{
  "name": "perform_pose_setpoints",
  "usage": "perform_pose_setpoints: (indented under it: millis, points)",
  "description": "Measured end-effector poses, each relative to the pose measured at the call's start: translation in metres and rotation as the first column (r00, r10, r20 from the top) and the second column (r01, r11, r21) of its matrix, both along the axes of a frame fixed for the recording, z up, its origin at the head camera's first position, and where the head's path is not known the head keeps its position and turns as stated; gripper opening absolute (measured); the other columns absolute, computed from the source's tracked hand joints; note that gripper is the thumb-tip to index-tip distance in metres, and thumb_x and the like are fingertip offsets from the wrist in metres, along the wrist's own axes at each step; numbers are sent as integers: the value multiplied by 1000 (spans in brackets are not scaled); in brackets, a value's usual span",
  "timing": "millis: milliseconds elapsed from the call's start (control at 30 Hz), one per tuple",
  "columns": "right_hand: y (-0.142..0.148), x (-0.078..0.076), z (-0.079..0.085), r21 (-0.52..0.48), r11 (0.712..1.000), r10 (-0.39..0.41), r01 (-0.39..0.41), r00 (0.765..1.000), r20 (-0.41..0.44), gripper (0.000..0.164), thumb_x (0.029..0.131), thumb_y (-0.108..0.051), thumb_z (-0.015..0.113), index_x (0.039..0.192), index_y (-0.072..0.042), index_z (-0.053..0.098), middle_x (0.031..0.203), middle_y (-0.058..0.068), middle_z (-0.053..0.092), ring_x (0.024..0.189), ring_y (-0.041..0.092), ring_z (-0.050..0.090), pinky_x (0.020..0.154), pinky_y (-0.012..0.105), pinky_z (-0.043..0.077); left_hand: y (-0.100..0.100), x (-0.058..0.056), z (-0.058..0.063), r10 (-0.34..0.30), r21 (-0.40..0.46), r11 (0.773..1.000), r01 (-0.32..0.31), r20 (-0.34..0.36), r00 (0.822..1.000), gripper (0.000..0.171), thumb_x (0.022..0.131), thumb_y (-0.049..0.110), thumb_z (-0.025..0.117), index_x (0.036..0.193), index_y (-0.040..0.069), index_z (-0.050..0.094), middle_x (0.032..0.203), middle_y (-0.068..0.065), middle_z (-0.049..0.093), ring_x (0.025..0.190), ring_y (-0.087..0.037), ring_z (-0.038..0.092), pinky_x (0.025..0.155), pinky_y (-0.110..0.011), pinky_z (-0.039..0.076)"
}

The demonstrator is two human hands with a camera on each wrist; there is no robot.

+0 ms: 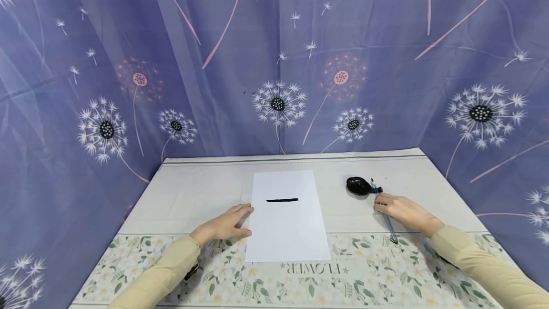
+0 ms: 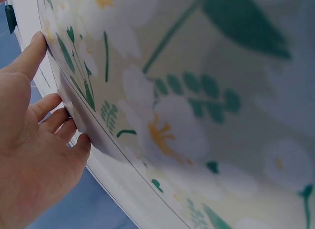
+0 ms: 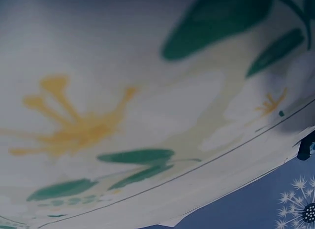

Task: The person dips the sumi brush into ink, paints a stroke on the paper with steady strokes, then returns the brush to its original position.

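Note:
A white sheet of paper (image 1: 285,232) with one thick black stroke (image 1: 281,200) lies mid-table. My left hand (image 1: 226,223) rests at its left edge, fingers extended and thumb apart; the left wrist view shows the same hand (image 2: 42,125) with its fingers by the sheet's side. To the right, my right hand (image 1: 403,210) holds a slim brush with a bluish handle (image 1: 389,225) between thumb and fingers. The brush's dark tip points away, beside the short handle of a black spoon-shaped dish (image 1: 358,186). The right wrist view does not show the hand.
A pale tablecloth (image 1: 193,190) with a floral band and the word FLOWER covers the table. Purple dandelion-print curtains (image 1: 240,123) stand along the back and both sides. Under the left forearm a small dark thing (image 1: 190,272) shows partly.

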State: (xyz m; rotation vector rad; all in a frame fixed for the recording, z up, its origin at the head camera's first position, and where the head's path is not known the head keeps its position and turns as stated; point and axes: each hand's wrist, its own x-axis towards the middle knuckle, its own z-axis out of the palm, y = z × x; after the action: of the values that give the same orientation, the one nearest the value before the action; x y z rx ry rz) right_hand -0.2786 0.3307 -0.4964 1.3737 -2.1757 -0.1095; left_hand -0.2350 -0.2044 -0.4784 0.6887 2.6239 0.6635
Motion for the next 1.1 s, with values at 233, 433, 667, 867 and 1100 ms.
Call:
perform_pose_setpoints:
  millis: [233,433,667,867,1100]
  points:
    - [2,3,-2,-20,1000,-20,19,999,-28,62,106,-21,6,93,-11,67,97,3,64,88,17,62,65,29,57,1,1,1,5,2,1000,-5,4,1000,77,92,43,63,151,7,30,159,-17,21,146,-38,21,117,-57,27]
    - [2,1,-2,-39,998,-43,42,999,-26,63,106,-19,6,94,-10,67,98,5,65,91,18,63,69,31,58,0,2,1,-5,6,1000,5,-1,1000,76,92,41,64,150,6,31,158,-19,22,146,-40,22,117,-59,26]
    - [1,-3,0,-56,996,-67,65,997,-31,68,106,-21,2,98,-7,68,100,8,65,93,24,64,70,35,59,-2,-1,0,-13,14,1000,14,-24,1000,76,93,41,62,150,2,31,158,-21,23,146,-39,22,118,-57,26]
    - [2,-4,1,-81,993,-79,80,997,7,40,107,-15,29,104,-4,67,103,11,66,95,27,65,72,37,59,-3,-3,-1,8,24,1000,-7,-54,999,72,95,40,60,148,-1,33,155,-21,30,144,-39,27,118,-55,27]
    - [0,-8,7,-127,984,-121,128,991,64,45,65,3,78,109,1,66,103,15,66,94,30,65,74,42,59,-4,-8,4,76,51,996,-70,-149,986,60,97,28,59,144,-4,38,149,-23,39,140,-39,35,117,-52,31]
